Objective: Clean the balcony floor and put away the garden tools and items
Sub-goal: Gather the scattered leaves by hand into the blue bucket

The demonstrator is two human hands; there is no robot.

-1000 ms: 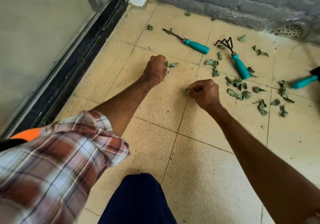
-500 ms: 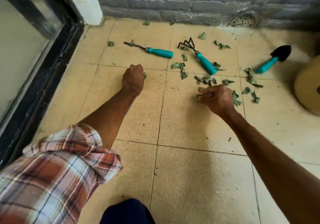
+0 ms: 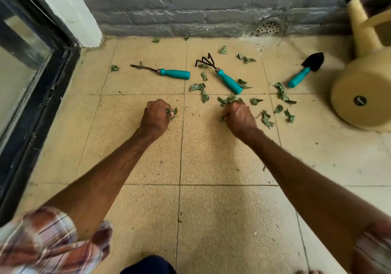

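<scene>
Dry green leaves [image 3: 282,94] lie scattered over the beige tiled floor [image 3: 211,159]. My left hand [image 3: 156,117] is a fist low over the tiles, gripping a few leaves that poke out at the thumb side. My right hand [image 3: 238,118] grips a bunch of leaves at the near edge of the litter. Beyond the hands lie three teal-handled tools: a weeder [image 3: 169,73] on the left, a hand rake [image 3: 225,77] in the middle and a small black trowel [image 3: 304,70] on the right.
A grey stone wall [image 3: 190,4] with a round drain grille [image 3: 268,28] closes the far side. A black-framed glass door [image 3: 31,78] runs along the left. A cream cat-tree base and post [image 3: 364,87] stands at the right.
The view has swung to the right, bringing the trowel and the cream base into sight. My right hand has moved right into the leaf pile and closed on leaves; my left stays clenched on its leaves.
</scene>
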